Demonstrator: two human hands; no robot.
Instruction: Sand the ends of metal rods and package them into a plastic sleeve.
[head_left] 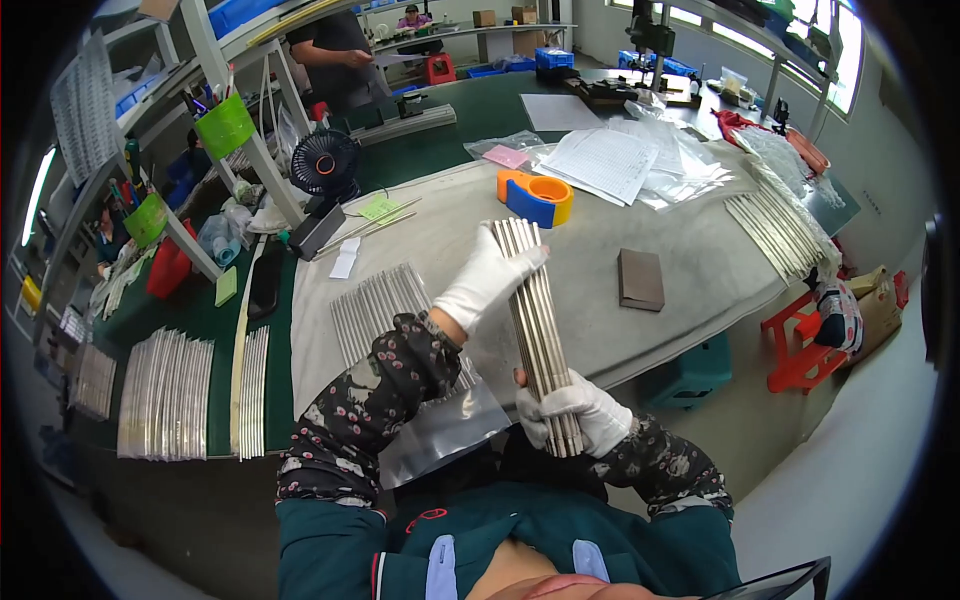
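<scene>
A bundle of slim metal rods (537, 335) is held up in front of me, tilted, between both white-gloved hands. My left hand (490, 277) wraps around its far end, the thumb lying across the rods. Near the other end, my right hand (577, 412) grips the same bundle from below and the side. Beneath my left forearm a row of similar metal rods (380, 310) lies on the grey cloth (590, 330). A clear plastic sleeve (445, 435) hangs over the table edge by my lap, and my arm partly covers the rods there.
An orange and blue tape dispenser (536, 197), a brown block (640, 280) and papers (605, 162) lie beyond the bundle. More rods (770, 235) are at the right and wrapped rods (166, 395) at the left. A fan (325, 163) stands by the shelf post; red stools (800, 335) stand right. Another person (335, 60) stands behind.
</scene>
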